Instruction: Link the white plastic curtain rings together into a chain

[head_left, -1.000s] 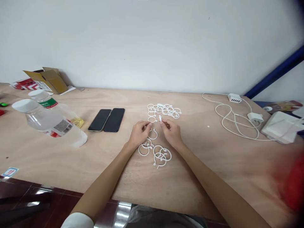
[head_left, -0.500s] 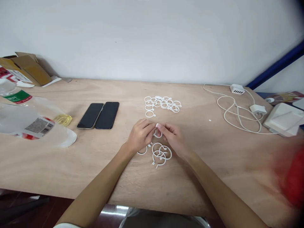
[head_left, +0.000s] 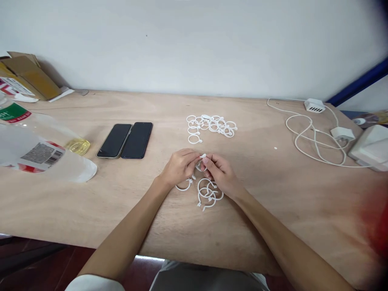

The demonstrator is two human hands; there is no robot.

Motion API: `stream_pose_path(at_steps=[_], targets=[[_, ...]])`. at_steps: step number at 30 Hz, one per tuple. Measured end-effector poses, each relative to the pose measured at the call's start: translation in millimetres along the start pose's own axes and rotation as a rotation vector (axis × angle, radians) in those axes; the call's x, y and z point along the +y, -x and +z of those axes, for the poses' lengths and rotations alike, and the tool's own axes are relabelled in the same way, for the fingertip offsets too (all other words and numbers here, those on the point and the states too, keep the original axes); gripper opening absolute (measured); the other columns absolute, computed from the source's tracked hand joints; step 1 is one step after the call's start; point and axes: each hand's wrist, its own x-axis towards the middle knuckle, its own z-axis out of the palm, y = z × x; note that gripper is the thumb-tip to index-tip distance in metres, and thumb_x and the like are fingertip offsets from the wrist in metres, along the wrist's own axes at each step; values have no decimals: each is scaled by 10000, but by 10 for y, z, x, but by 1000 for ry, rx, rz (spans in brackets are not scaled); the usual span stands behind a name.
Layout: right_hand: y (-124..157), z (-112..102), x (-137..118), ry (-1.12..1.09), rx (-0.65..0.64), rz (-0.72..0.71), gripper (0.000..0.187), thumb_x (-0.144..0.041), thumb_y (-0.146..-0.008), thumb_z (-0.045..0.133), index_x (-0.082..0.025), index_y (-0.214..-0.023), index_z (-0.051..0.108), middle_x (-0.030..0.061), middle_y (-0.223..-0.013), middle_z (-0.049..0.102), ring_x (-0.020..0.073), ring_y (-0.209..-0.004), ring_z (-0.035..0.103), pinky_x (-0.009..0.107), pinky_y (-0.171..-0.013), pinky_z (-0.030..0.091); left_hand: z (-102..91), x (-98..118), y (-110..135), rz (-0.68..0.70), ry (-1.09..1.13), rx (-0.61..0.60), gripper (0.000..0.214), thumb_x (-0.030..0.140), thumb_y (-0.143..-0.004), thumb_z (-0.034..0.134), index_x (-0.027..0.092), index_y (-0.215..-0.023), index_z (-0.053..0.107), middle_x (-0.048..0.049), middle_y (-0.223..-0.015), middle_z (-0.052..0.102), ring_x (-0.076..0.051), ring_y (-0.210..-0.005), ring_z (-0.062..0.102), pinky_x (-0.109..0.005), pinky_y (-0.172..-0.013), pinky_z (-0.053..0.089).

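A white plastic ring (head_left: 203, 156) is pinched at its clasp between the fingertips of my left hand (head_left: 181, 166) and my right hand (head_left: 223, 173). Its loop hangs below the clasp, partly covered by my fingers. Nearer to me, several unfastened white rings (head_left: 209, 205) lie in an overlapping heap. Another open ring (head_left: 183, 189) rests just below my left hand, partly hidden by it. Beyond my hands is a cluster of closed white rings (head_left: 194, 141), each with a small round tab.
Two dark phones (head_left: 136, 140) lie side by side on the wooden table (head_left: 169, 226). Large clear bottles (head_left: 75, 167) and a cardboard box (head_left: 36, 76) are at left. White cables (head_left: 298, 139) and chargers (head_left: 342, 133) sit at right. A red blur (head_left: 378, 222) shows at the right edge.
The whole view has shifted slightly. Both hands keep hold of the same ring, and its clasp now shows more clearly between the fingertips. The rings on the table look unmoved.
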Motion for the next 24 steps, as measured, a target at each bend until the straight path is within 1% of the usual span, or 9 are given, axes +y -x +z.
stream_pose_path(at_steps=[4, 7, 9, 11, 13, 15, 17, 20, 24], targets=[[-1, -21, 34, -69, -46, 37, 368, -542, -811, 583, -191, -713, 537, -40, -576, 482, 76, -466, 391, 209, -423, 275, 10, 13, 17, 47, -76, 38, 271, 187, -937, 418, 157, -752, 615, -48, -691, 626, -132, -646, 559, -258, -640, 466], [-2, -38, 24, -108, -40, 52, 356, -520, -806, 603, -189, -689, 543, -39, -562, 485, 73, -454, 385, 210, -427, 279, 3, 38, 18, 39, -133, 55, 243, 187, -927, 437, 159, -790, 636, -56, -721, 640, -140, -680, 569, -267, -665, 479], [1, -38, 1, -75, -4, 48, 362, -515, -797, 617, -184, -667, 547, -32, -567, 491, 72, -460, 389, 209, -429, 288, 0, 47, 18, 13, -163, 69, 194, 198, -906, 478, 170, -833, 656, -72, -825, 667, -157, -765, 596, -283, -707, 496], [5, -31, -24, -30, 28, 43, 377, -521, -785, 628, -180, -647, 548, -28, -561, 484, 73, -465, 391, 208, -421, 285, 2, 51, 15, -25, -161, 79, 161, 211, -885, 512, 183, -867, 669, -93, -998, 672, -186, -907, 615, -312, -779, 510], [6, -20, -45, -9, 33, 56, 396, -533, -779, 628, -178, -625, 544, -37, -516, 447, 71, -446, 366, 207, -401, 261, 3, 60, 5, -70, -100, 43, 165, 205, -884, 508, 184, -860, 670, -96, -1080, 664, -193, -987, 618, -320, -837, 509], [5, -12, -66, -20, 29, 77, 409, -536, -774, 630, -175, -604, 539, -45, -482, 420, 65, -423, 343, 207, -385, 234, -3, 85, -13, -108, 1, -49, 202, 173, -894, 477, 176, -807, 659, -70, -971, 691, -163, -902, 642, -281, -810, 507], [6, -9, -94, -55, 29, 97, 408, -526, -763, 644, -170, -593, 542, -38, -510, 464, 54, -412, 343, 206, -377, 218, -17, 124, -32, -141, 79, -122, 244, 146, -898, 458, 174, -737, 640, -27, -786, 685, -123, -738, 632, -232, -718, 489], [20, -14, -152, -101, 4, 130, 400, -512, -741, 667, -163, -581, 555, -30, -555, 507, 40, -400, 339, 207, -370, 209, -40, 183, -48, -187, 132, -112, 277, 125, -883, 463, 168, -660, 622, 4, -655, 647, -94, -610, 585, -201, -615, 441], [48, -27, -207, -73, -29, 163, 395, -519, -741, 661, -164, -590, 576, -28, -549, 505, 44, -393, 325, 217, -370, 219, -52, 207, -46, -211, 156, -98, 254, 132, -851, 483, 165, -653, 638, 5, -635, 653, -94, -581, 573, -203, -584, 435]])
